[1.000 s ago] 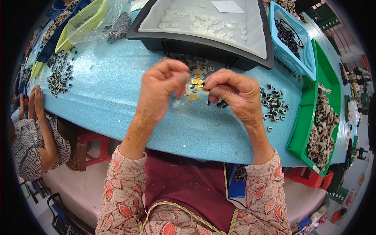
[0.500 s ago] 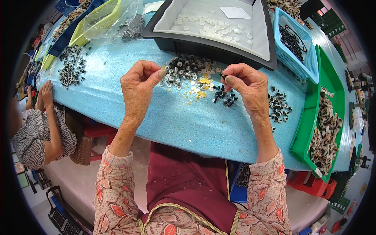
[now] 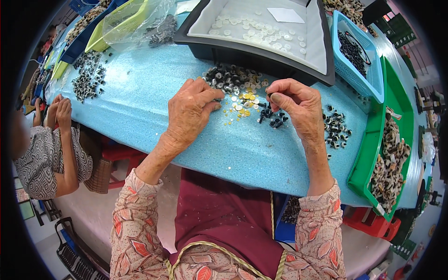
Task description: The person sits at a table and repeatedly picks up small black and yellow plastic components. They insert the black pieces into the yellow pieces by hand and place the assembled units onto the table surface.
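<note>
My left hand (image 3: 193, 112) reaches over the blue-covered table to the edge of a pile of small black and white plastic pieces (image 3: 228, 77). Its thumb and forefinger come close together there; what they pinch, if anything, is too small to make out. A small black piece (image 3: 269, 95) is pinched between the thumb and forefinger of my right hand (image 3: 298, 105), held just above the table. Between the hands lie small yellow and white discs (image 3: 243, 103). Several black stemmed pegs (image 3: 275, 119) are scattered below my right fingertips.
Beyond the pile stands a black tray (image 3: 261, 60) with white lining and translucent discs. To the right are a blue basket (image 3: 357, 77), a green bin (image 3: 361, 168) of furry patterned pieces and more black-and-white pieces (image 3: 337, 128). A co-worker's hands (image 3: 59, 112) are at the left.
My left hand has moved right and slightly down, its fingertips now at the pile. My right hand stays nearly in place with the black piece. The co-worker's hands have come together.
</note>
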A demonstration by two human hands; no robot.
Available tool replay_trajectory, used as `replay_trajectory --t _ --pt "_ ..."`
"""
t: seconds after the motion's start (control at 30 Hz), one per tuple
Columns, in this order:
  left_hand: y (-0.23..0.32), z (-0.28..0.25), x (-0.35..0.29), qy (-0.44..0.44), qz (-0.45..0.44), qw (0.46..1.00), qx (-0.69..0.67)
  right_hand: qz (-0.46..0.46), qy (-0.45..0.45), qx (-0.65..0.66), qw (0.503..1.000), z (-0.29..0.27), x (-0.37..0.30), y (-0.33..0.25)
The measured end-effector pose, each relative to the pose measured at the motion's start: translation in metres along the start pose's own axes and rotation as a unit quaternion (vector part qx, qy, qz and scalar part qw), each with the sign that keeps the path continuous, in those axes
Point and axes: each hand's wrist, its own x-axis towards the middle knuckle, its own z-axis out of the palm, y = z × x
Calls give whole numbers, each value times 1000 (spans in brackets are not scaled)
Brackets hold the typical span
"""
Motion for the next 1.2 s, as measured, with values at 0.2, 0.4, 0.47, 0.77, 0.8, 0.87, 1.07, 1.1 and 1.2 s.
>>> replay_trajectory --t 0.2,0.4,0.47,0.77,0.8,0.87,1.07,1.1,1.2 --pt "11 0 9 -4 -82 974 -209 25 -25 15 999 3 -1 1" --pt "20 16 16 -69 -207 811 -543 33 -63 80 994 11 -7 -5" --pt "21 21 15 -69 -194 802 -560 37 -67 78 994 12 -6 -5" --pt "19 29 13 -84 -208 788 -573 3 -72 -13 997 13 -4 5" --pt "18 30 13 -88 -206 789 -573 -13 -65 -37 997 14 -4 6" --pt "21 30 13 -84 -235 753 -609 -120 -53 -137 982 15 -2 10" --pt "13 28 19 -124 -211 650 -720 -216 -54 -247 943 8 0 8" --pt "12 27 19 -135 -204 634 -733 -217 -56 -216 950 5 1 4" --pt "5 24 24 -88 -175 678 -708 -129 -40 -51 990 -14 1 -12"
